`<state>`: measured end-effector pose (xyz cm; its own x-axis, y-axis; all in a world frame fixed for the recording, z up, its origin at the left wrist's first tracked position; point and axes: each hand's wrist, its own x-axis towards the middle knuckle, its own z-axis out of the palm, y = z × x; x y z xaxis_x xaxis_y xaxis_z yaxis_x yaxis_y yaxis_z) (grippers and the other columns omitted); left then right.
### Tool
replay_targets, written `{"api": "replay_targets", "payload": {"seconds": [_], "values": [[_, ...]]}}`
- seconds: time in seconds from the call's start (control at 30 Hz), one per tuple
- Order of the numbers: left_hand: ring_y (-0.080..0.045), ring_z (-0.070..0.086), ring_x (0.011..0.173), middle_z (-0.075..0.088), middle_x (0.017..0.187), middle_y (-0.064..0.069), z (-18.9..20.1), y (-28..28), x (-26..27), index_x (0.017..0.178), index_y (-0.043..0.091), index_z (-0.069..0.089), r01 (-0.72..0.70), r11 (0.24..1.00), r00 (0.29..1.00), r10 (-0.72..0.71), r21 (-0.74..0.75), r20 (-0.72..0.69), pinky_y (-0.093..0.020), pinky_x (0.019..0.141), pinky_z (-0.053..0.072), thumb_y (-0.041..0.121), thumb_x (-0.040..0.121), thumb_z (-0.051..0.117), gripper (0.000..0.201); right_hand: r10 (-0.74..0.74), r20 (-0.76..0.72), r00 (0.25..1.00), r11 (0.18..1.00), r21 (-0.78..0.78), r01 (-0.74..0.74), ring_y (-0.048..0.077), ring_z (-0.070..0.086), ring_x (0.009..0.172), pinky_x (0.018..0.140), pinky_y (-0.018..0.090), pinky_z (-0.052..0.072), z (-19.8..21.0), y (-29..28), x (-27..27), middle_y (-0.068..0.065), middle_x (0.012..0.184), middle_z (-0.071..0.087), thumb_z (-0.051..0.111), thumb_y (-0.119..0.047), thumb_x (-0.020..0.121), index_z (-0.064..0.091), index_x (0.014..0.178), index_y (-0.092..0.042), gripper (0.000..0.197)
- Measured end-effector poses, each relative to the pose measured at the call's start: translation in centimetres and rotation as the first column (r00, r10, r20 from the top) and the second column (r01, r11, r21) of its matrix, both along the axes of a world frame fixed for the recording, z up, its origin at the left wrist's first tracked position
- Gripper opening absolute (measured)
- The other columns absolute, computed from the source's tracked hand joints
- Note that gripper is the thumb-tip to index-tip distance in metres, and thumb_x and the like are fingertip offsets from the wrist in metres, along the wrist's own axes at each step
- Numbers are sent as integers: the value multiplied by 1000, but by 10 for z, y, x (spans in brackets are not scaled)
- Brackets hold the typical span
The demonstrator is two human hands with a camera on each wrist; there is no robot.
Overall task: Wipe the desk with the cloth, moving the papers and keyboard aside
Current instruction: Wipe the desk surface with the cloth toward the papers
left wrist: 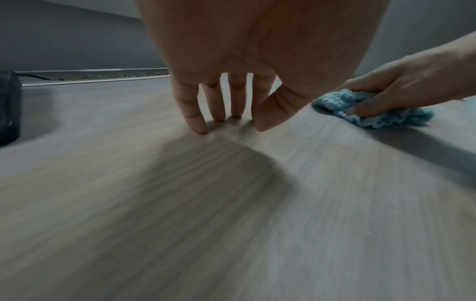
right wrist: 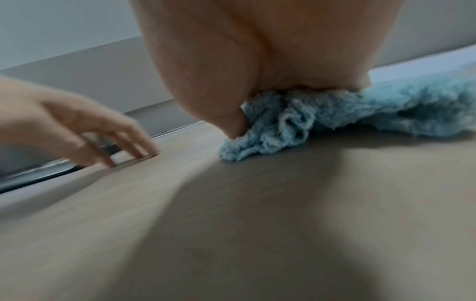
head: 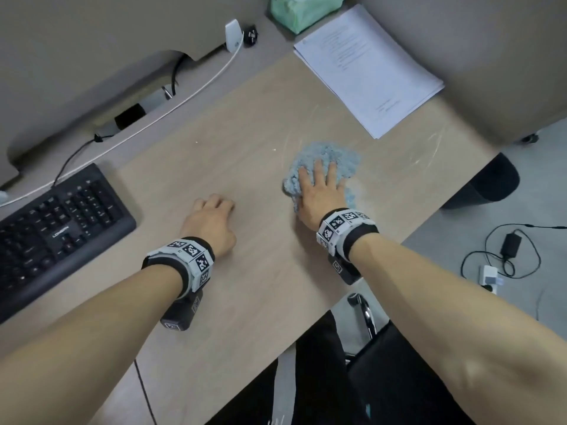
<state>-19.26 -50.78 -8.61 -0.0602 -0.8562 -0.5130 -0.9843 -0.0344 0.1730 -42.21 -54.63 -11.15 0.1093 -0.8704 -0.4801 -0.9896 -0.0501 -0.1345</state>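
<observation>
A fluffy light-blue cloth (head: 329, 154) lies bunched on the wooden desk (head: 239, 154), right of centre. My right hand (head: 319, 185) presses flat on it with straight, spread fingers; in the right wrist view the palm and thumb bear on the cloth (right wrist: 322, 116). My left hand (head: 211, 216) rests on the bare desk to the cloth's left, its fingertips (left wrist: 201, 128) touching the wood and holding nothing. The black keyboard (head: 52, 228) sits at the desk's left edge. The stack of white papers (head: 368, 69) lies at the far right corner.
A green packet (head: 302, 10) stands behind the papers. White and black cables (head: 190, 90) run along the back gap by the grey partition. Faint streaks mark the wood near the papers. Right of the desk edge, the floor holds a power strip (head: 489, 276) and cables.
</observation>
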Motion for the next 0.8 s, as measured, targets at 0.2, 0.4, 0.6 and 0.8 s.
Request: {"api": "replay_targets", "payload": {"seconds": [0.2, 0.4, 0.6, 0.8], "values": [[-33, 44, 123, 49, 138, -8, 4, -14, 8, 134, 15, 49, -114, 993, 987, 114, 6, -116, -38, 104, 39, 5, 75, 54, 60, 465, 243, 851, 885, -87, -458, 38, 25, 145, 113, 57, 29, 5, 15, 8, 12, 156, 34, 68, -18, 80, 46, 144, -21, 68], [-37, 31, 137, 34, 152, -15, -4, -22, 40, 135, 10, 49, -315, 947, 945, 308, -61, -106, -39, 113, 31, 13, 72, 49, 63, 3, 181, 983, 986, -164, 27, 48, 28, 138, 116, 53, 25, 10, -69, -65, 26, 151, 36, 61, -23, 90, 46, 143, -9, 57], [-36, 27, 140, 30, 155, -14, -14, -25, 53, 138, 9, 46, -348, 937, 938, 347, -38, -17, -37, 116, 24, 5, 74, 58, 65, 378, 126, 917, 926, -31, -377, 42, -9, 150, 119, 62, 7, 5, -54, 33, 14, 165, -1, 52, -25, 92, 17, 156, -17, 73], [-36, 33, 133, 37, 150, -11, -3, -33, 60, 137, 14, 48, -341, 940, 940, 341, 5, -10, -39, 113, 28, 7, 75, 55, 62, 575, 234, 784, 816, -89, -571, 37, -3, 152, 119, 61, 8, -6, -32, 6, 9, 166, 7, 59, -29, 92, 25, 155, -21, 72]]}}
